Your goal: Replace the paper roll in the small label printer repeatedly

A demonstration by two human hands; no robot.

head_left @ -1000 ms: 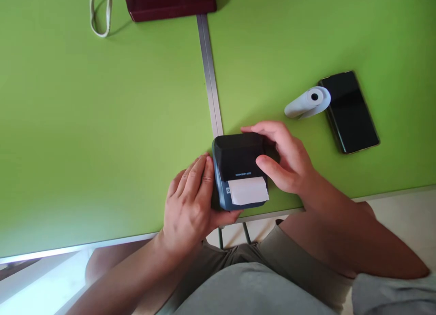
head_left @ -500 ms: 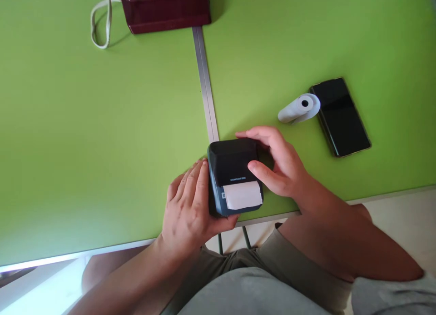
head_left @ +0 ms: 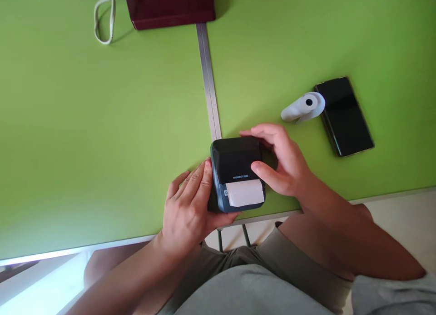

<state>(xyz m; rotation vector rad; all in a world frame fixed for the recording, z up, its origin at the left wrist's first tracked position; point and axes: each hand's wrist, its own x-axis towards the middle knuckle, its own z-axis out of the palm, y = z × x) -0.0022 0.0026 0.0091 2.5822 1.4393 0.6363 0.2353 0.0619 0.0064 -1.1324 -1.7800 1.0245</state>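
A small label printer (head_left: 236,158), black on top and dark blue below, stands near the front edge of the table. White paper (head_left: 245,193) sticks out over its front part. My left hand (head_left: 190,203) grips the printer's left side, its thumb along the near edge. From the right, my right hand (head_left: 281,162) holds it with the thumb on the black lid and the fingers curved round the far right corner. Some of the right fingers are hidden behind the printer.
A roll of white paper (head_left: 298,109) lies on the right, touching or overlapping a black smartphone (head_left: 345,117). At the back is a dark red box-like object (head_left: 170,10) with a white cord (head_left: 96,22). A metal strip (head_left: 209,83) crosses the green table (head_left: 102,137).
The whole view has shifted slightly, so things on the table appear a little further right and higher. Both hands keep their hold on the printer.
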